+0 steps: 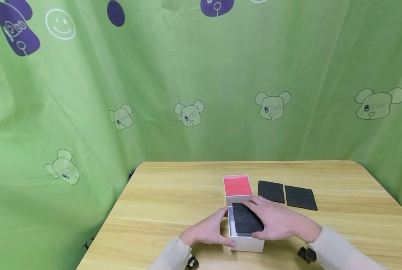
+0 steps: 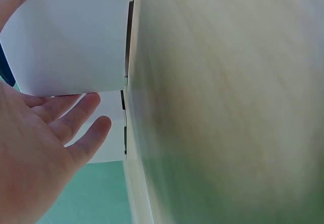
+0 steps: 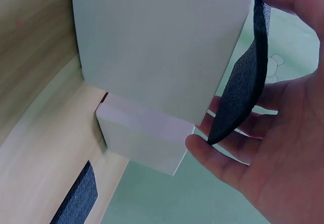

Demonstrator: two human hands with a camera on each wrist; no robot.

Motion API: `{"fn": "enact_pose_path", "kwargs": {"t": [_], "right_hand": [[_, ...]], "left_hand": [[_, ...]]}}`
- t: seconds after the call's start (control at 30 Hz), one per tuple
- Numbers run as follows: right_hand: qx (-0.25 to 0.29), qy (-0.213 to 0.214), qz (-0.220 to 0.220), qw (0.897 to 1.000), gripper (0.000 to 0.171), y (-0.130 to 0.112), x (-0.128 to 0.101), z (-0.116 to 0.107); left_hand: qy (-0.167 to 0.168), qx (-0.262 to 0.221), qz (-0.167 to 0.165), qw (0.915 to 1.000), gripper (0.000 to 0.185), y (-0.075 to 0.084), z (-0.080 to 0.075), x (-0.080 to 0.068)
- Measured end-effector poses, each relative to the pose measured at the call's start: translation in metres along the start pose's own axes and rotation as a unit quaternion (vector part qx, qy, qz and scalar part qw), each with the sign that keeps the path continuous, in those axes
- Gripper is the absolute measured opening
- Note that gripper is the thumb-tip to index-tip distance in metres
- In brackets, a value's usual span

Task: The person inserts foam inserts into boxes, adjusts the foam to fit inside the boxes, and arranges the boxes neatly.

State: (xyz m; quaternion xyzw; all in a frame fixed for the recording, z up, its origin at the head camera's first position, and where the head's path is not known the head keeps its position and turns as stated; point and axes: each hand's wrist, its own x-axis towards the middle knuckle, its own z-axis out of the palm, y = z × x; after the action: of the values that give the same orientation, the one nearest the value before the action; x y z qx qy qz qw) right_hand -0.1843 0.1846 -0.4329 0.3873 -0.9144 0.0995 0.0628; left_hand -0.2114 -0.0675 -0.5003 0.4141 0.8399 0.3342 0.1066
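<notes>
A white open box stands near the table's front edge. My left hand rests flat against its left side, and in the left wrist view its fingers lie straight along the box wall. Over the box opening my right hand pinches a black foam pad between thumb and fingers. In the right wrist view the pad is tilted at the box's rim. The inside of the box is hidden.
Just behind the box lies a white lid with a red inside. Two more black foam pads lie flat to its right. The wooden table is ringed by a green curtain.
</notes>
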Motion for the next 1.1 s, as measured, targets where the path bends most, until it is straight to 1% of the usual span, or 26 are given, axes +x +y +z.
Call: {"fn": "enact_pose_path", "kwargs": {"t": [0.3,0.5,0.8,1.1], "right_hand": [[0.008,-0.006,-0.012,1.000,0.079,-0.006,0.004,0.001],[0.011,-0.003,-0.032,0.999,0.077,-0.006,0.005,0.004],[0.024,-0.009,-0.023,0.999,0.078,-0.005,0.001,0.012],[0.019,-0.008,-0.030,0.999,0.073,-0.005,0.000,0.017]], "left_hand": [[0.001,0.013,-0.001,0.9999,0.101,-0.001,0.001,-0.001],[0.005,0.021,0.012,0.9997,0.101,-0.002,0.001,0.000],[0.006,0.017,0.015,0.9997,0.099,-0.003,0.000,0.000],[0.002,0.017,0.012,0.9998,0.100,-0.004,0.001,0.000]]}}
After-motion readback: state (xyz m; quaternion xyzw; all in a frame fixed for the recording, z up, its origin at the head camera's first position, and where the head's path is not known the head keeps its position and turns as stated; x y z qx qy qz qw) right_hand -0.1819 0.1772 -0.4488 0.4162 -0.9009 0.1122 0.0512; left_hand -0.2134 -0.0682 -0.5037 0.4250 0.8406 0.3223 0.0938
